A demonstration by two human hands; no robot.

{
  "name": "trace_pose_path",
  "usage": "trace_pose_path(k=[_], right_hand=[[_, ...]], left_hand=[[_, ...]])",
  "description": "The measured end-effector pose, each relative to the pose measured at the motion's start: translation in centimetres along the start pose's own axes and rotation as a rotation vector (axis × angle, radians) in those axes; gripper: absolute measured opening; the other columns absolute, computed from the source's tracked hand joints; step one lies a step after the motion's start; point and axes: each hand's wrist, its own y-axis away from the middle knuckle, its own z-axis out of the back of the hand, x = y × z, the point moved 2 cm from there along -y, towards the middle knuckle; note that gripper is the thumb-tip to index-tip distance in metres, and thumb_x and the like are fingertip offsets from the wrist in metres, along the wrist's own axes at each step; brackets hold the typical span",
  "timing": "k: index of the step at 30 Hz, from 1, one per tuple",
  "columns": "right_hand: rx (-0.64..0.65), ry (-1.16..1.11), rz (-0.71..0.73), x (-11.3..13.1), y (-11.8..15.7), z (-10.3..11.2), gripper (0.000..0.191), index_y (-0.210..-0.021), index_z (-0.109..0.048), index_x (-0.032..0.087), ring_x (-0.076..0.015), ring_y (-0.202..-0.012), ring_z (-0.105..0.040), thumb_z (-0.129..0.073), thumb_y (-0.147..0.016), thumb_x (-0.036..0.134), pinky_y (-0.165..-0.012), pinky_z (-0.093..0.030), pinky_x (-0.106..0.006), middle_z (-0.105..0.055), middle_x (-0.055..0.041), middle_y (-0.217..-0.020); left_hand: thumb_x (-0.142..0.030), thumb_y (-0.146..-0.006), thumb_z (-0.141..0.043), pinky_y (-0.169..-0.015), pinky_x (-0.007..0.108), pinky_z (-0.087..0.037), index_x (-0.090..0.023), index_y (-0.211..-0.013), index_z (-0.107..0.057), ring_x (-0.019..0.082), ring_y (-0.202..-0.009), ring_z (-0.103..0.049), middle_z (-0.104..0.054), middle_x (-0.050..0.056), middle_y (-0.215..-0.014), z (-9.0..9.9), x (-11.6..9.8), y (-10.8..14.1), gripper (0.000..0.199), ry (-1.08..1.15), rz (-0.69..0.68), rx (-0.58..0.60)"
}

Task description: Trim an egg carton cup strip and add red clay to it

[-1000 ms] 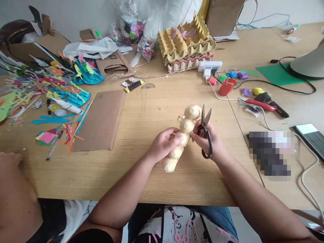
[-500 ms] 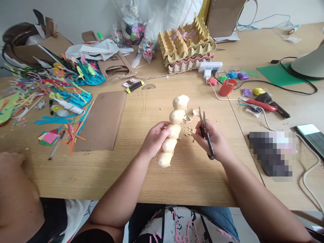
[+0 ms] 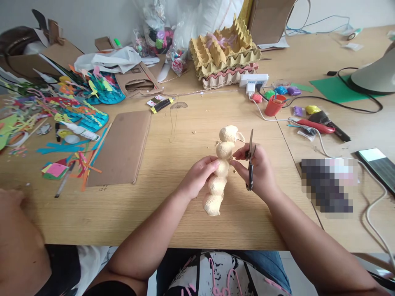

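Note:
A cream-coloured egg carton strip with several rounded bumps is held above the table, slanting away from me. My left hand grips its left side near the middle, thumb on top. In my right hand are black-handled scissors, their blades pointing away from me and slightly parted. The thumb and a fingertip of that hand touch the strip's right edge; whether they pinch a shred is hard to see. Cut carton scraps lie by the far end, partly hidden.
Stacked egg cartons stand at the back, beside a power strip. A brown cardboard sheet lies left, near paper strips and glue. To the right are a red cup and a white cable. Another person's arm rests at far left.
The carton strip and my left hand have shifted right and slightly toward me. My right hand's fingertips have come against the strip's edge, and the scissors have turned more upright.

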Motion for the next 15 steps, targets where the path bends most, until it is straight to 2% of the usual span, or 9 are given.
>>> trace_pose_path(k=[4,10,15], right_hand=[[-0.026,0.062,0.032,0.25,0.18,-0.04,0.025,-0.103,-0.057,0.028,-0.019,-0.084,-0.065,-0.078,-0.091,0.025,-0.08,-0.054,-0.036,-0.069,0.0002,-0.094],[-0.066,0.219,0.135,0.73,0.25,-0.02,0.019,-0.101,-0.057,0.027,-0.0176,-0.08,-0.065,-0.067,-0.09,0.014,-0.077,-0.054,-0.034,-0.071,-0.0008,-0.094],[-0.057,0.199,0.12,0.84,0.08,-0.04,0.018,-0.096,-0.056,0.027,-0.0163,-0.076,-0.061,-0.064,-0.088,0.012,-0.073,-0.053,-0.032,-0.067,0.0009,-0.087]], left_hand=[[-0.065,-0.089,-0.074,-0.068,0.029,-0.051,-0.018,-0.107,-0.071,0.015,-0.075,-0.063,-0.069,0.003,-0.088,0.0,0.4,-0.03,0.05,-0.036,0.005,0.019],[-0.062,-0.089,-0.074,-0.073,0.027,-0.05,-0.019,-0.107,-0.071,0.016,-0.083,-0.063,-0.07,0.003,-0.094,0.01,0.56,-0.01,0.047,-0.06,-0.005,0.004],[-0.06,-0.089,-0.075,-0.073,0.027,-0.049,-0.019,-0.105,-0.07,0.015,-0.081,-0.062,-0.068,0.002,-0.091,-0.29,0.22,0.18,0.045,-0.075,0.016,-0.006]])
